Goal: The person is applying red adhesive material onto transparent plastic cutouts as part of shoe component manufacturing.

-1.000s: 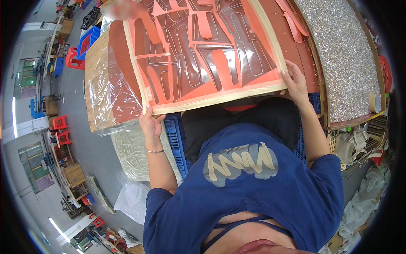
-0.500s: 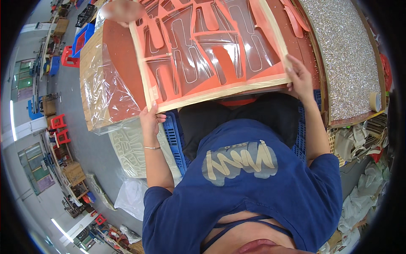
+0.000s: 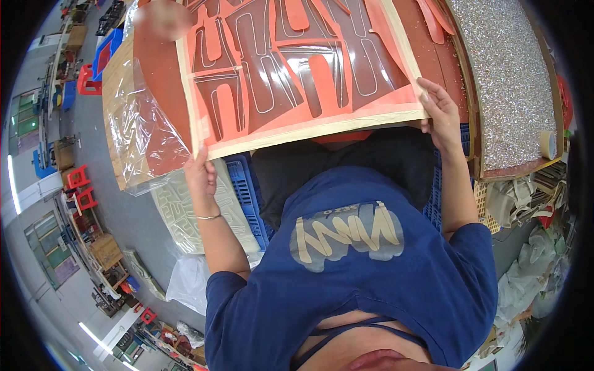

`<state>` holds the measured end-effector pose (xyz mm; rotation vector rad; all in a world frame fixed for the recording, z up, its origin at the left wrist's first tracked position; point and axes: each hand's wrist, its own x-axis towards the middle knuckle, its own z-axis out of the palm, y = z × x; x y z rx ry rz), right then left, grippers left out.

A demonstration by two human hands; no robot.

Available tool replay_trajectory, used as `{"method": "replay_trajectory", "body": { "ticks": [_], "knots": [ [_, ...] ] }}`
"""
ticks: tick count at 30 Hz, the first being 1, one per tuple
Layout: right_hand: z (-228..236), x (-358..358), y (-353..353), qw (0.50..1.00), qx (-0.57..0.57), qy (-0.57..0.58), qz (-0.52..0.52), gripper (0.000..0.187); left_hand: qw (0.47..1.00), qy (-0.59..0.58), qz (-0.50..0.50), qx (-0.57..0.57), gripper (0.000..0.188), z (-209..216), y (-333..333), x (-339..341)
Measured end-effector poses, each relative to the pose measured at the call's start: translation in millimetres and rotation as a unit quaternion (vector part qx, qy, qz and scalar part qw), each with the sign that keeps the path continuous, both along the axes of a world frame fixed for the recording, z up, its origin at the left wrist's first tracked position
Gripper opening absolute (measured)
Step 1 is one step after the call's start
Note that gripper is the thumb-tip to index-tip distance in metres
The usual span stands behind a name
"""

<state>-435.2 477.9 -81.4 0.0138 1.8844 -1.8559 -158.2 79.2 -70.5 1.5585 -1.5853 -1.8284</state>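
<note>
A wide transparent plastic sheet carries coral-coloured cut-out pieces and is edged with cream tape. My left hand pinches its near left corner, fingers closed. At the near right corner my right hand grips the taped edge between thumb and fingers. The sheet lies over a reddish-brown board, its near edge lifted toward me above my lap. Its far end runs out of view.
Crumpled clear film covers the wooden table's left part. A glittery silver panel stands at right, with a tape roll on its near edge. Blue crates flank my legs. A pale embossed sheet lies lower left. Coral strips lie far right.
The near left corner of the sheet has shifted left and slightly up with my left hand. My right hand stays almost in place, still gripping the right corner.
</note>
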Motion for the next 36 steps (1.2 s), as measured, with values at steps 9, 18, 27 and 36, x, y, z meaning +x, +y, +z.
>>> {"method": "replay_trajectory", "body": {
  "ticks": [9, 18, 27, 36],
  "knots": [
    [-3.9, 17.4, -6.5, 1.0, 0.003, 0.01, 0.012, 0.032, 0.962, 0.261, 0.021, 0.074, 0.031, 4.4, -8.5, 0.1],
    [-12.9, 27.5, -10.3, 0.998, 0.032, 0.037, 0.05, 0.031, 0.98, 0.196, 0.032, -0.001, 0.04, -12.3, -10.9, 5.6],
    [-24.1, 22.0, -2.5, 0.973, 0.125, 0.151, 0.118, 0.026, 0.987, 0.158, 0.027, -0.005, 0.039, -27.4, -21.5, 10.8],
    [-18.8, 16.3, 5.1, 0.957, 0.161, 0.173, 0.166, 0.017, 0.976, 0.21, 0.042, 0.048, 0.04, -33.3, -28.1, 14.9]
  ]
}}
